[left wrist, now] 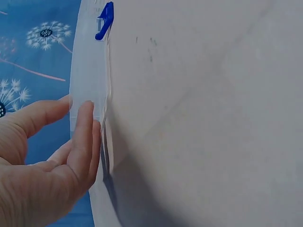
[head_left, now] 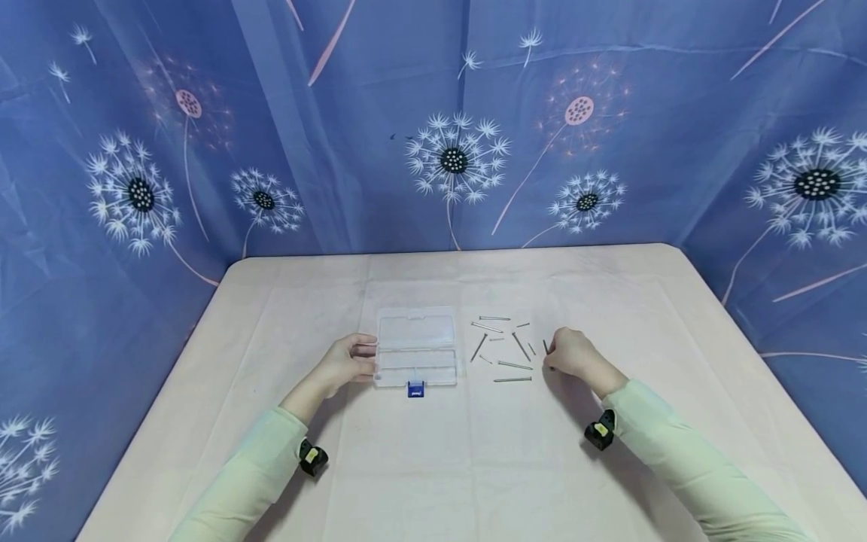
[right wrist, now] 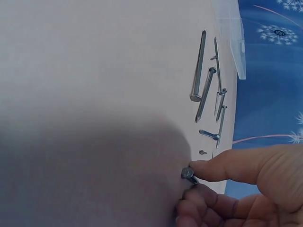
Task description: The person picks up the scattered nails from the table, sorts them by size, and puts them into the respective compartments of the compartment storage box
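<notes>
A clear plastic box (head_left: pixel 416 376) stands left of the nails, with its see-through lid (head_left: pixel 416 329) raised at the back and a blue latch (head_left: pixel 416 389) at the front. My left hand (head_left: pixel 344 365) touches the box's left side, fingers spread and fairly straight. In the left wrist view, fingertips (left wrist: pixel 86 111) overlap the clear wall. Right of the scattered nails, my right hand (head_left: pixel 574 354) pinches a nail (right wrist: pixel 188 173) between thumb and finger, its round head showing. Several loose nails (head_left: pixel 512 380), long and short, lie between the box and this hand.
A pale cloth covers the table (head_left: pixel 433 467). Behind it and on both sides hangs a blue curtain (head_left: pixel 366 150) with dandelion prints. Each wrist carries a small black camera (head_left: pixel 313 458).
</notes>
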### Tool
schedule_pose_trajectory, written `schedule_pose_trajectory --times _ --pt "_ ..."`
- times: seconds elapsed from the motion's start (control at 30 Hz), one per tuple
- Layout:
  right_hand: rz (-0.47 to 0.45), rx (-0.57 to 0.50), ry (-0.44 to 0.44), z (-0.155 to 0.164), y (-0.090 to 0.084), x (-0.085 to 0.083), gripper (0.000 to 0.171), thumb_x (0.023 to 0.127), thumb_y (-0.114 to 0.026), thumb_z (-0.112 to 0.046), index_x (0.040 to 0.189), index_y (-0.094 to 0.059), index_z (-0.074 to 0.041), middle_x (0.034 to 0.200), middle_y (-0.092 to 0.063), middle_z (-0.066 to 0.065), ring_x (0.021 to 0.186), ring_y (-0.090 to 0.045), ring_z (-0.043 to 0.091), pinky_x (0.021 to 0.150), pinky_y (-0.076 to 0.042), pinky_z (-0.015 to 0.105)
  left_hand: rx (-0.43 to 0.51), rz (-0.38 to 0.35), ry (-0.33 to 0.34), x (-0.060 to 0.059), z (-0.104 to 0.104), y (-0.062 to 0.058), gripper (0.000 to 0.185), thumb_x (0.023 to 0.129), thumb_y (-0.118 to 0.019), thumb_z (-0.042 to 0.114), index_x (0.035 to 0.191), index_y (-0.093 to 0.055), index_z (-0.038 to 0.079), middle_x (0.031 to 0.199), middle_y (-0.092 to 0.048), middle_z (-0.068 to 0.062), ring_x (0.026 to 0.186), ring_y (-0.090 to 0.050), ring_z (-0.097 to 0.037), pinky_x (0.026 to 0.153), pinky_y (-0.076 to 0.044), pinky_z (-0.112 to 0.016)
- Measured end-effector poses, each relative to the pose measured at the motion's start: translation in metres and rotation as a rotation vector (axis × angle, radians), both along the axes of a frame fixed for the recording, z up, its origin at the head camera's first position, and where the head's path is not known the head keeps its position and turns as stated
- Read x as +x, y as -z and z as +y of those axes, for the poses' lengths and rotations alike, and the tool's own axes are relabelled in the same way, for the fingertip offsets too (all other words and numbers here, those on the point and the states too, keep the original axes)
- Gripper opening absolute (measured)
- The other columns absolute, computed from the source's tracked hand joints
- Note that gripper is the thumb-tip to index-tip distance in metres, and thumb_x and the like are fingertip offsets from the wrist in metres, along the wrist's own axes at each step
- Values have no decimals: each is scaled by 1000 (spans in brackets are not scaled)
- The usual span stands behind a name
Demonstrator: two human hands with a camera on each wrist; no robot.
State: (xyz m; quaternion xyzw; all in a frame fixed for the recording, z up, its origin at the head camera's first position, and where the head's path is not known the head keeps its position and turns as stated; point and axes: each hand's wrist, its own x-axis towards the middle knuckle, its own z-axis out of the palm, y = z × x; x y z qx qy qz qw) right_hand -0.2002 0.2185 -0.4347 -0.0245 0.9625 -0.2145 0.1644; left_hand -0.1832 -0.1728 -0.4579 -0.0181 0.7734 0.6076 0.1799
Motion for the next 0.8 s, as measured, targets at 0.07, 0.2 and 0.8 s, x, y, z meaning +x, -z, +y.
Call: schedule_pose_trajectory --times 0.07,0.2,0.8 --pt "-10 4 -4 1 -1 0 14 75 -64 -5 83 -64 6 73 -62 11 64 -53 19 55 -46 26 13 -3 0 0 -1 1 60 79 -59 -12 135 -37 -12 129 -46 -36 92 -62 -24 80 -59 -40" --pt "-26 19 -10 4 -4 1 14 74 -65 -8 82 -63 3 72 -60 9 64 -51 19 54 -43 26 32 -6 3 -1 -2 2 60 80 -58 -12 136 -36 -12 130 -45 -36 90 -62 -22 81 -59 -40" --pt "-54 14 -11 7 -2 3 22 79 -64 -21 82 -61 1 72 -57 7 64 -49 18 53 -41 26 48 -37 -7 -3 -1 8 57 84 -58 -10 137 -38 -8 130 -46 -32 83 -62 -15 75 -60 -32"
